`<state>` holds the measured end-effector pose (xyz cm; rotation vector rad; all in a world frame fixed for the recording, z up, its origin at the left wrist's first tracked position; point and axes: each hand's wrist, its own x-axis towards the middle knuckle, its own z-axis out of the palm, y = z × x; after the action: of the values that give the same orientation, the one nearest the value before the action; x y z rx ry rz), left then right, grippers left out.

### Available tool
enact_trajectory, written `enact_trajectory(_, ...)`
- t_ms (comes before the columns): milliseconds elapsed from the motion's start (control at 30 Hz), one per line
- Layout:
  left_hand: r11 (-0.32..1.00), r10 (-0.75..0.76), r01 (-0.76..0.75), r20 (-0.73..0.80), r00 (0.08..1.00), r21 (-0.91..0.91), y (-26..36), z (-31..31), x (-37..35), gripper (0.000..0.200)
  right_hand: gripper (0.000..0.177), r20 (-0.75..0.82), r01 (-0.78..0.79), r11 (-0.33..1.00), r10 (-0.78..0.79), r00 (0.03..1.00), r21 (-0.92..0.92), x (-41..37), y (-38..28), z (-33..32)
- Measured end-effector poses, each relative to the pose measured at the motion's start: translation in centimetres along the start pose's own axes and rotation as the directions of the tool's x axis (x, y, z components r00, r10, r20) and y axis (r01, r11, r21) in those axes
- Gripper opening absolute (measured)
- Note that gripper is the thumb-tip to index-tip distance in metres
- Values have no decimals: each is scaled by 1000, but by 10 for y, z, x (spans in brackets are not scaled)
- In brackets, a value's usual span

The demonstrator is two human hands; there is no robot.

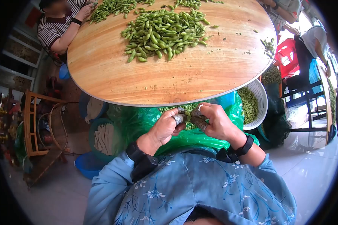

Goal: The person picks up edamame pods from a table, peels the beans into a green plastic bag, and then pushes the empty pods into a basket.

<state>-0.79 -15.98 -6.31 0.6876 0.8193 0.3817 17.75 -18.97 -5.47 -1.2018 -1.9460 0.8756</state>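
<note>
I see a wooden counter (169,82), a green plastic bag (210,140) below its near edge, and a heap of pods (163,33) on its top. Over the bag, the left hand (164,128) and right hand (219,122) pinch one green pod (187,113) between them.

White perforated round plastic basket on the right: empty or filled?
Partly filled: green pods or shells lie in the white perforated plastic basket, bare inner wall showing beside them. Depth: cannot tell.

Green pod (187,113) — partly hidden by fingers (179,119); far heap (114,10) — cut off.
</note>
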Motion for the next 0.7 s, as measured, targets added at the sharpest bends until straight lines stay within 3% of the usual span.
enact_trajectory(167, 997, 35, -39, -74, 997, -61, -16, -6, 8, 17, 14, 27, -39, 999, 39, 999, 1, -2, 3, 2)
enact_trajectory(300, 994, 52, -57, -46, 998, -95, -19, -4, 10, 16, 12, 31, -94, 990, 91, 995, 104, -4, 7, 2)
enact_trajectory(367, 996, 72, -66, -102, 992, 58, -16, 2, 10, 11, 11, 10, -100, 980, 99, 995, 172, -5, 6, -1)
enact_trajectory(433, 991, 76, -68, -69, 995, 112, -16, -4, 11, 10, 10, 20, -221, 927, 226, 974, 304, -4, 3, -7)
enact_trajectory(500, 984, 80, -72, -39, 996, 161, -16, -9, 11, 9, 10, 33, -219, 932, 219, 975, 289, -3, 0, -10)
enact_trajectory(567, 1000, 5, -5, -31, 1000, -24, -15, -11, 10, 8, 10, 48, -212, 938, 207, 977, 275, -3, 1, -9)
enact_trajectory(700, 994, -36, 37, 12, 999, -98, -14, -15, 8, 7, 11, 22, -69, 991, 67, 998, 116, -6, 7, -3)
